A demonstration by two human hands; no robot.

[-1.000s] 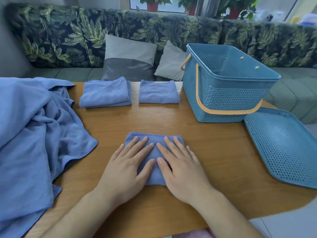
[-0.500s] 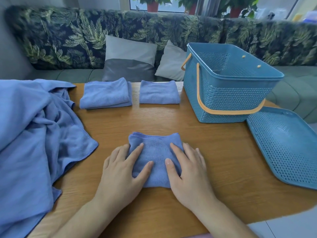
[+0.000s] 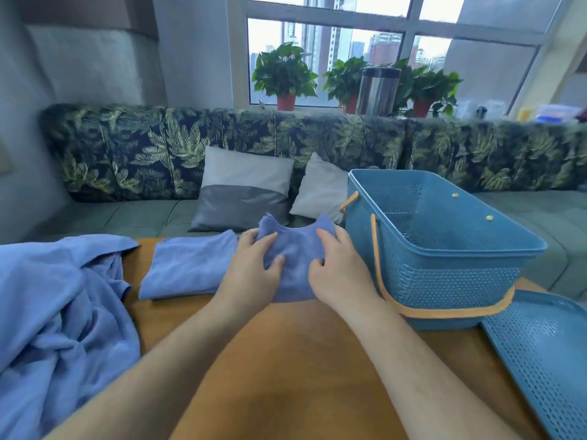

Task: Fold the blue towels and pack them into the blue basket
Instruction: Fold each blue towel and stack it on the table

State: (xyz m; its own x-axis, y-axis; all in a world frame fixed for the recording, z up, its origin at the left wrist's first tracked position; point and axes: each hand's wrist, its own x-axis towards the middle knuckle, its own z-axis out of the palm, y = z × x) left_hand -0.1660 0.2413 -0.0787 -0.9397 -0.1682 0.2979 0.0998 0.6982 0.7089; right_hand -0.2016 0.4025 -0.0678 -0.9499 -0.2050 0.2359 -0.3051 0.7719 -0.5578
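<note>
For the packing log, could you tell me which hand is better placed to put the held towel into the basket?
Probably the right hand: it grips the folded towel on the side beside the open blue basket, while the left hand grips the side farther from it.

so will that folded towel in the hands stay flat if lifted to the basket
Probably not: the folded towel sags between the left hand and right hand, corners poking up, so it looks floppy. Likely light: thin cloth. Folds may open if released.
</note>
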